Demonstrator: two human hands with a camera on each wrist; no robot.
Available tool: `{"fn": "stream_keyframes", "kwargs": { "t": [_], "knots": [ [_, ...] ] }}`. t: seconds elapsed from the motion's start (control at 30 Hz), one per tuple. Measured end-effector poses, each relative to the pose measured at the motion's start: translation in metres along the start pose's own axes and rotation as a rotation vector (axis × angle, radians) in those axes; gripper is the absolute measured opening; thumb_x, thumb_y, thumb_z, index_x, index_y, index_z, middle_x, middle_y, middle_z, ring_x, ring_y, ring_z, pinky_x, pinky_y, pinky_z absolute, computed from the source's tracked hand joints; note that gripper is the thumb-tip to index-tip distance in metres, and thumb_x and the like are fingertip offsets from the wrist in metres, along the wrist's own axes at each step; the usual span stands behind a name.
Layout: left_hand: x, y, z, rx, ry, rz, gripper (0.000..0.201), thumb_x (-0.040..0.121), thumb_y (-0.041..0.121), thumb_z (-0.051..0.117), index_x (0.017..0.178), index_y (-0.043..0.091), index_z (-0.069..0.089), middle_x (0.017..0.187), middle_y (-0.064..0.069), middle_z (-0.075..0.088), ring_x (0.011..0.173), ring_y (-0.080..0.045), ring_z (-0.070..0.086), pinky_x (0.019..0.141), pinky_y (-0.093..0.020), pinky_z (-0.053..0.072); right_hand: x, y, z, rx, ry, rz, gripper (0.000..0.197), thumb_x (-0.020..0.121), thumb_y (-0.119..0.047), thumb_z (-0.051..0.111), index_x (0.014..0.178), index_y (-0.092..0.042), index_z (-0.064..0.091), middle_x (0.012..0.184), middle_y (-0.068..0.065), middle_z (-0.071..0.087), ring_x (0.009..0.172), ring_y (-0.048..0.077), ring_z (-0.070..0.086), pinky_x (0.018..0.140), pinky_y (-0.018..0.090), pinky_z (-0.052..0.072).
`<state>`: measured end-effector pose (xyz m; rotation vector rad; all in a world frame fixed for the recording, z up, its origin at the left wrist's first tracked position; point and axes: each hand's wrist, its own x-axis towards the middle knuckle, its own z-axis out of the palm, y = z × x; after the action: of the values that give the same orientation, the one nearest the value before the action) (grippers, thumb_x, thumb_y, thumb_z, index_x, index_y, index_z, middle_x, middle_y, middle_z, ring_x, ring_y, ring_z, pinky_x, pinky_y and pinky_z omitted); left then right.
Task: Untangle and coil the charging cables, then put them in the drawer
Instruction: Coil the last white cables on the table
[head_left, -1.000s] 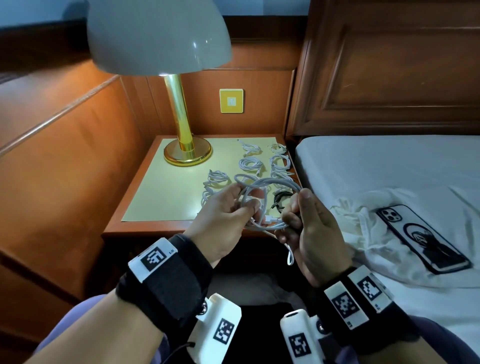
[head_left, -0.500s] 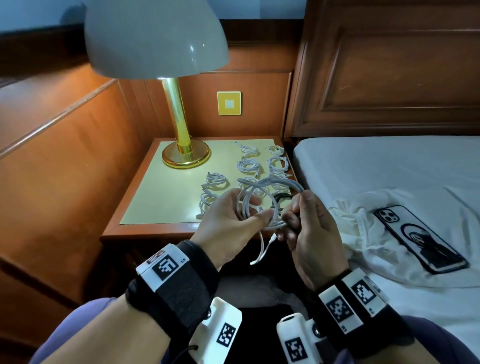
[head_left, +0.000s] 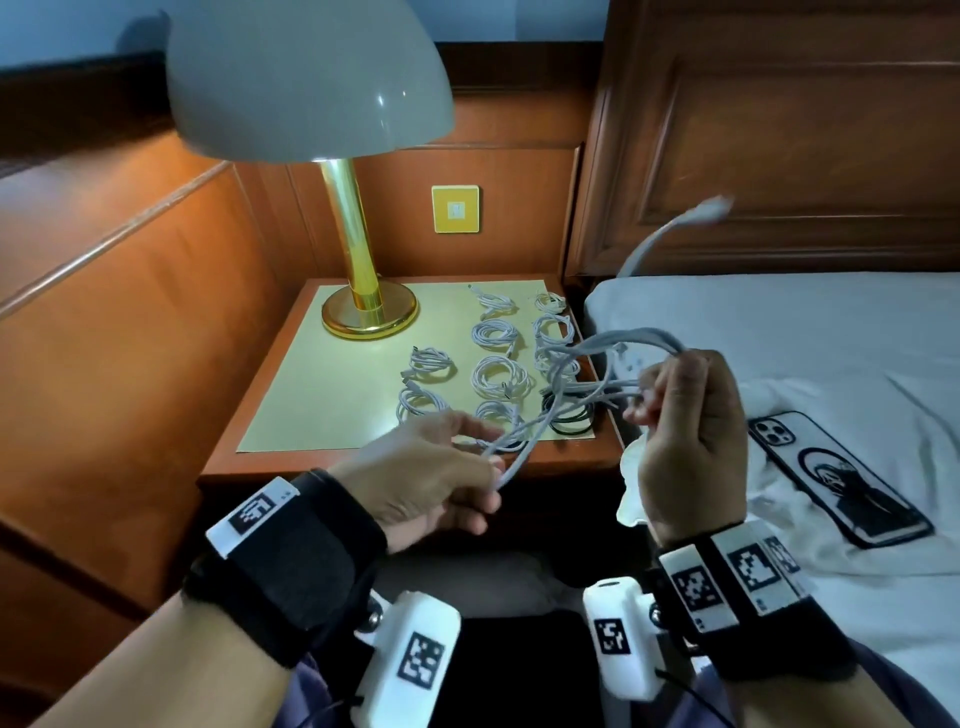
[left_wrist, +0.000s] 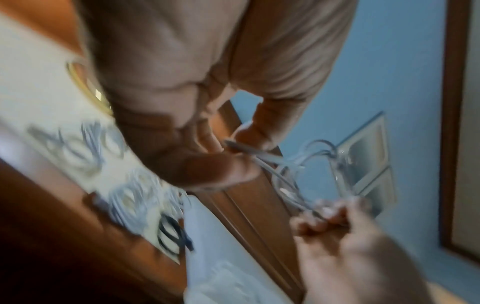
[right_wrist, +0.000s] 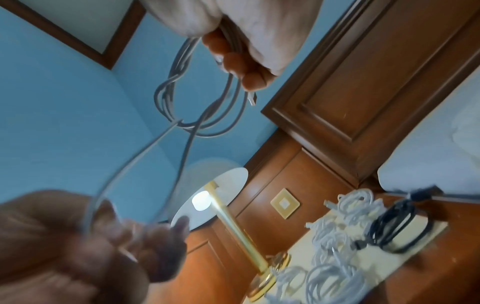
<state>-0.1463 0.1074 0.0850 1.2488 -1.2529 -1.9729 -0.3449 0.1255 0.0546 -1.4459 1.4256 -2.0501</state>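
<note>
A: Step? Coiling. Right hand (head_left: 685, 447) grips the looped white cable (head_left: 613, 364) above the bench (head_left: 332, 415) edge; left hand (head_left: 431, 478) pinches its tail.

B: Next, probably wrap the tail, join the coiled cables (head_left: 498, 374).

Polished wood, brass and soft white cloth around a bedside table

The bedside table (head_left: 218, 457) and headboard (head_left: 779, 156) are glossy reddish-brown wood, and a smooth, matt pale-yellow mat (head_left: 322, 410) covers the table top. The lamp (head_left: 358, 291) at the mat's back left corner has a shiny brass-coloured metal stem and base under a smooth, glossy grey shade. The white cables (head_left: 498, 374) coiled along the mat's right side look like smooth plastic; a black cable (head_left: 569, 423) at the front right corner has a slight sheen. The bed sheet (head_left: 779, 322) is matt white cloth, creased. The phone (head_left: 836, 478) has a glossy case. The wrist straps (head_left: 301, 561) are matt black fabric.
</note>
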Motion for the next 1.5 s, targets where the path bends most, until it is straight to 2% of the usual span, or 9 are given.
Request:
{"fn": "stream_keyframes", "kwargs": {
  "t": [0.13,0.3,0.53,0.6,0.7,0.97,1.1,1.17,1.5],
  "knots": [
    [0.007,0.006,-0.012,0.011,0.352,0.275,0.047,0.080,-0.025,0.040,0.108,0.011,0.053,0.101,-0.016,0.051,0.075,-0.024,0.056,0.051,-0.033,0.047,0.003,0.000,-0.007,0.001,0.081,-0.029,0.035,0.105,-0.035,0.031,0.076,-0.020,0.044,0.068,0.013,0.044,0.067,0.021,0.050,0.069,0.025,0.044],
    [0.000,0.000,-0.011,0.511,0.496,0.806,0.046,0.076,-0.016,0.036,0.077,0.024,0.059,0.098,0.001,0.062,0.095,-0.012,0.060,0.075,-0.032,0.054,0.005,0.003,-0.008,0.004,0.109,-0.066,0.031,0.105,-0.034,0.031,0.077,-0.023,0.042,0.072,0.013,0.048,0.074,0.024,0.052,0.080,0.028,0.045],
    [-0.020,0.011,-0.016,0.755,0.194,1.106,0.030,0.078,0.015,0.043,0.051,0.026,0.050,0.105,-0.001,0.076,0.124,-0.026,0.059,0.105,-0.047,0.039,0.012,0.005,-0.017,0.103,0.180,0.069,0.038,0.103,-0.051,0.040,0.072,-0.031,0.047,0.068,-0.008,0.050,0.067,0.017,0.050,0.085,0.050,0.049],
    [-0.024,0.013,-0.015,0.514,0.118,1.106,0.034,0.083,0.017,0.043,0.056,0.031,0.059,0.081,0.001,0.075,0.092,-0.024,0.070,0.099,-0.051,0.045,0.013,0.005,-0.018,0.139,0.174,0.078,0.039,0.102,-0.052,0.041,0.074,-0.026,0.046,0.071,-0.003,0.049,0.067,0.017,0.048,0.079,0.048,0.048],
    [-0.024,0.010,-0.018,0.286,0.121,0.978,0.038,0.089,0.025,0.050,0.052,0.033,0.050,0.047,0.008,0.039,0.036,-0.018,0.034,0.051,-0.031,0.040,0.013,0.006,-0.016,0.132,0.186,0.053,0.035,0.106,-0.035,0.035,0.073,-0.025,0.044,0.070,-0.004,0.049,0.069,0.022,0.047,0.079,0.053,0.047],
    [-0.016,-0.006,-0.025,0.523,0.034,0.638,0.040,0.089,0.042,0.054,0.064,0.012,0.058,0.053,-0.016,0.043,0.042,-0.022,0.041,0.044,-0.027,0.035,0.011,0.000,-0.015,0.330,0.065,0.204,0.039,0.108,-0.031,0.032,0.071,-0.025,0.043,0.064,-0.001,0.045,0.057,0.023,0.036,0.056,0.034,0.030],
    [-0.014,-0.014,-0.010,0.606,0.044,0.605,0.034,0.087,0.051,0.060,0.115,0.031,0.063,0.100,0.003,0.067,0.090,-0.019,0.069,0.084,-0.046,0.058,-0.003,-0.002,-0.003,0.416,-0.115,0.319,0.038,0.109,-0.026,0.032,0.074,-0.019,0.044,0.063,-0.001,0.045,0.054,0.016,0.034,0.054,0.030,0.027],
    [-0.012,-0.015,-0.002,0.513,0.096,0.663,0.051,0.083,0.056,0.065,0.125,0.030,0.053,0.113,0.009,0.062,0.097,-0.018,0.068,0.081,-0.054,0.059,-0.011,-0.002,0.004,0.458,-0.180,0.347,0.037,0.109,-0.027,0.032,0.075,-0.018,0.044,0.064,0.000,0.044,0.055,0.016,0.032,0.052,0.027,0.028],
    [0.004,-0.009,0.010,0.256,0.355,0.613,0.022,0.090,0.020,0.070,0.109,0.014,0.060,0.089,-0.011,0.064,0.060,-0.018,0.067,0.057,-0.034,0.059,-0.020,-0.014,0.014,0.686,-0.344,0.638,0.040,0.097,-0.043,0.039,0.064,-0.021,0.048,0.056,-0.004,0.031,0.045,0.010,0.023,0.048,0.030,0.015]
  ]
}}
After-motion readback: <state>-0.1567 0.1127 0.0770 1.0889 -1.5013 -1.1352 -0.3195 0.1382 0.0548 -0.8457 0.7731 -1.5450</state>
